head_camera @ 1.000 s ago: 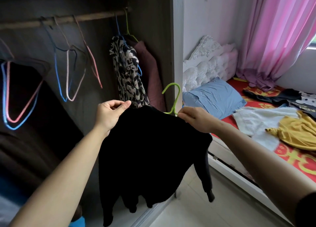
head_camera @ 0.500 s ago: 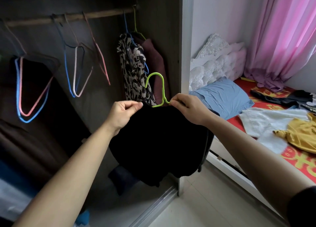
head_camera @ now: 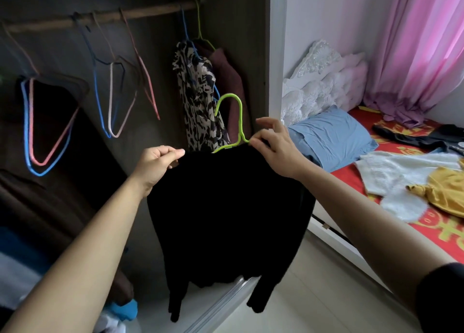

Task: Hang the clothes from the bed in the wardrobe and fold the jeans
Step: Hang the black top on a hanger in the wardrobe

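A black long-sleeved top (head_camera: 226, 212) hangs on a lime green hanger (head_camera: 233, 116) in front of the open wardrobe. My left hand (head_camera: 155, 164) pinches the top's left shoulder. My right hand (head_camera: 273, 147) pinches the hanger's right arm at the top's other shoulder, with the hook standing up between my hands. The wooden rail (head_camera: 100, 18) runs across the wardrobe above. On the red bed (head_camera: 351, 174) lie a white garment (head_camera: 401, 172), a yellow garment (head_camera: 444, 189) and dark clothes (head_camera: 424, 136).
Several bare hangers (head_camera: 113, 94) dangle from the rail. A leopard-print garment (head_camera: 198, 99) and a maroon one (head_camera: 228, 86) hang at the rail's right end. The wardrobe's side panel (head_camera: 276, 56) stands by a blue pillow (head_camera: 334, 134). Folded things sit low in the wardrobe.
Both hands carried the black top on its hanger leftward from the bed side into the wardrobe opening. The hanger's hook now stands in front of the hung garments.
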The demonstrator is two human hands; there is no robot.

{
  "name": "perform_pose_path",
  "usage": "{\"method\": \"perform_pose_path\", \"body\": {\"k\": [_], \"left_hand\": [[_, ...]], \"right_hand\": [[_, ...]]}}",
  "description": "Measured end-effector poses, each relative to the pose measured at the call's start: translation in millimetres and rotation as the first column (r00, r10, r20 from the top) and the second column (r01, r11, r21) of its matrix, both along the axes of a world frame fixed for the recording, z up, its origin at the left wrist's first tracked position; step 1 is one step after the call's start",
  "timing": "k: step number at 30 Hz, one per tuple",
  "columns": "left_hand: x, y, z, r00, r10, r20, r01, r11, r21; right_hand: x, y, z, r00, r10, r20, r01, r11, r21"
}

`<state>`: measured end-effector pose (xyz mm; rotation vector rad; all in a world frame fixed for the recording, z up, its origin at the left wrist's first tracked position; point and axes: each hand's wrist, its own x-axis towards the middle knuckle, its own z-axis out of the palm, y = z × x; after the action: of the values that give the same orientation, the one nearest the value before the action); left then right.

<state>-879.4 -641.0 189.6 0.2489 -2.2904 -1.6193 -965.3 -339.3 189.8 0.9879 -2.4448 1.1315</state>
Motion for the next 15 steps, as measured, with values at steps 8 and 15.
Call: {"method": "perform_pose_path", "body": {"k": [8,15], "left_hand": [[13,10,-2,0.979,-0.169,0.111,0.177,0.982,-0.06],[10,13,-7,0.999,-0.036,-0.033,0.037,0.998,0.047]], "right_hand": [[-9,-27,24,0.992,0.1,-0.077,-0.093,0.992,0.085],[-21,-7,5,0.996,0.076,0.042,-0.084,0.97,0.228]]}}
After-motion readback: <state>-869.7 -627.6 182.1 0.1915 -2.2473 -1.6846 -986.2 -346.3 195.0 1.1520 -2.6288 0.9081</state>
